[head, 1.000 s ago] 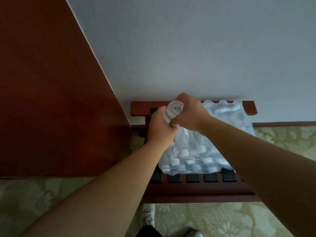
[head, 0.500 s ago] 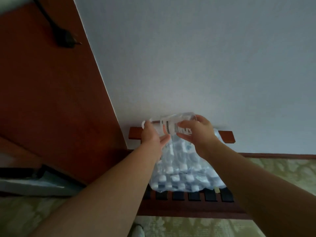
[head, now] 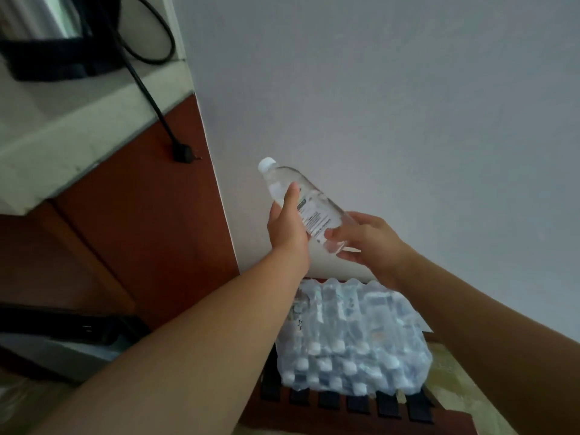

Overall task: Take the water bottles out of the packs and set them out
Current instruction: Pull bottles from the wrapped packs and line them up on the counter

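A: Where is the water bottle just now?

B: Up in the air, clear of the pack, held between both grips; the left hand wraps its middle, thumb laid along the label; the right hand pinches the base end between thumb and curled fingers

A: Which way does its long axis run?

B: Slantwise; the cap points up and away to the left of the left grip; the base sits down to its right, inside the right grip

A: And the other bottles?

B: Below both grips and nearer the person, sealed in film; the pack lies on a slatted rack; many caps show through the film, so I judge the task barely begun

A: Where would this one go?

B: Likely the pale tabletop, up and well to the left of the left grip, beyond the cap end; a black cord trails over its edge; the left hand is the nearer one and has the body, so I'd expect the right grip to let go and the left to carry the bottle over and stand it cap-up; the cord is the thing to steer round
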Available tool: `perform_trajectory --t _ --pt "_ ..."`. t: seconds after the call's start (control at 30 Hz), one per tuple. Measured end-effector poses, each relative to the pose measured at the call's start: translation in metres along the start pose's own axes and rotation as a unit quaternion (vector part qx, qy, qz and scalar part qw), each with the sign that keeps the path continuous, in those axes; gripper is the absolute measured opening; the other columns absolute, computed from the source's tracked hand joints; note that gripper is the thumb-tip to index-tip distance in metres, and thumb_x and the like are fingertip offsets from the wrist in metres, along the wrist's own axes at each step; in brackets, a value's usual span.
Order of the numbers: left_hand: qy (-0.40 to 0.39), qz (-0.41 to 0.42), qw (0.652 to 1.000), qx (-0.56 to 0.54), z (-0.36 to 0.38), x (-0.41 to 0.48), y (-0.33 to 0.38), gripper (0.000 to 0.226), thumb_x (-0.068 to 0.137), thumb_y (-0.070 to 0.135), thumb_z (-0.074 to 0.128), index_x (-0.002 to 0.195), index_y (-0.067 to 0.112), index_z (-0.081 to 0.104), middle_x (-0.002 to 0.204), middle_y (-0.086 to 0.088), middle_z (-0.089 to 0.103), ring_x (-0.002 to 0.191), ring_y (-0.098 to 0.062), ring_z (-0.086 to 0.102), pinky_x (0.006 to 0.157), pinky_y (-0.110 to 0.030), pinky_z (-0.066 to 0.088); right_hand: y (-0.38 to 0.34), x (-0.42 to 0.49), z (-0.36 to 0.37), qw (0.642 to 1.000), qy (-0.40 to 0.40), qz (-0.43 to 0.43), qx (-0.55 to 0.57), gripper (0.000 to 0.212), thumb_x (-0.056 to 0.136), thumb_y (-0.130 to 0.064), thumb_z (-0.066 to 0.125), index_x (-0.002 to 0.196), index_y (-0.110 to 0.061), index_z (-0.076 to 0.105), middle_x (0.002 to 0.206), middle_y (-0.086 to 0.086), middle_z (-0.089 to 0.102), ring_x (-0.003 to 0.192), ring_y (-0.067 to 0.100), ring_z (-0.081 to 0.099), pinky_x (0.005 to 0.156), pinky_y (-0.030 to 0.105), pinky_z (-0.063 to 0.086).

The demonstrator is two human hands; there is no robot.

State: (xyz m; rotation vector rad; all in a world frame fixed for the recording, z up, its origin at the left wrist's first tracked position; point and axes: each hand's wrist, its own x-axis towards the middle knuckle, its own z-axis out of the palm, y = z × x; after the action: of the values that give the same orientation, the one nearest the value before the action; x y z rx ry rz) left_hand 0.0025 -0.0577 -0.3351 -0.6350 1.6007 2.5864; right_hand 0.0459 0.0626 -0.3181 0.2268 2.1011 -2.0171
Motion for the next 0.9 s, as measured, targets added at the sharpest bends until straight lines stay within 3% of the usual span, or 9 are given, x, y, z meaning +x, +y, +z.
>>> perform_trajectory --t 0.1,0.23,0.37,0.63,0.9 --pt "0.005 0.034 0.999 0.024 0.003 -0.013 0.018 0.048 0.083 0.051 0.061 0.110 0.011 0.060 0.100 -0.013 0.069 0.086 -0.027 0.069 0.073 -0.037 0.057 -0.020 -0.013 0.003 0.997 -0.015 -0.016 -0.068 0.026 0.075 -0.007 0.069 0.099 -0.016 0.068 0.095 0.004 0.073 0.097 0.020 0.065 0.089 0.034 0.051" --pt "-0.024 0.065 0.995 0.066 0.004 -0.032 0.044 0.039 0.082 0.048 0.065 0.093 0.010 0.065 0.082 -0.009 0.071 0.071 -0.024 0.071 0.061 -0.031 0.056 -0.043 -0.029 0.013 0.989 -0.044 -0.038 -0.137 0.036 0.073 -0.007 0.074 0.106 -0.015 0.064 0.098 0.000 0.071 0.093 0.016 0.064 0.081 0.028 0.050" --pt "-0.057 0.110 0.986 0.109 0.008 -0.052 0.075 0.033 0.076 0.042 0.072 0.088 0.012 0.066 0.081 -0.008 0.072 0.073 -0.025 0.071 0.066 -0.034 0.058 -0.063 -0.041 0.022 0.988 -0.058 -0.056 -0.133 0.047 0.072 -0.007 0.077 0.114 -0.013 0.057 0.103 0.000 0.070 0.095 0.015 0.066 0.081 0.029 0.054" --pt "-0.111 0.208 0.959 0.159 -0.007 -0.092 0.145 0.027 0.072 0.033 0.077 0.085 0.010 0.073 0.078 -0.005 0.074 0.070 -0.019 0.071 0.060 -0.026 0.057 -0.105 -0.062 0.052 0.973 -0.035 -0.155 -0.169 0.064 0.063 -0.011 0.083 0.119 -0.022 0.054 0.108 -0.001 0.068 0.101 0.018 0.065 0.090 0.041 0.053" --pt "-0.102 0.250 0.954 0.129 -0.069 -0.131 0.205 0.007 0.078 0.030 0.072 0.078 0.023 0.074 0.080 -0.004 0.074 0.071 -0.017 0.071 0.062 -0.026 0.057 -0.143 -0.086 0.116 0.951 -0.030 -0.208 -0.226 0.063 0.054 -0.022 0.086 0.108 -0.026 0.054 0.095 -0.011 0.066 0.085 0.006 0.064 0.068 0.021 0.051"
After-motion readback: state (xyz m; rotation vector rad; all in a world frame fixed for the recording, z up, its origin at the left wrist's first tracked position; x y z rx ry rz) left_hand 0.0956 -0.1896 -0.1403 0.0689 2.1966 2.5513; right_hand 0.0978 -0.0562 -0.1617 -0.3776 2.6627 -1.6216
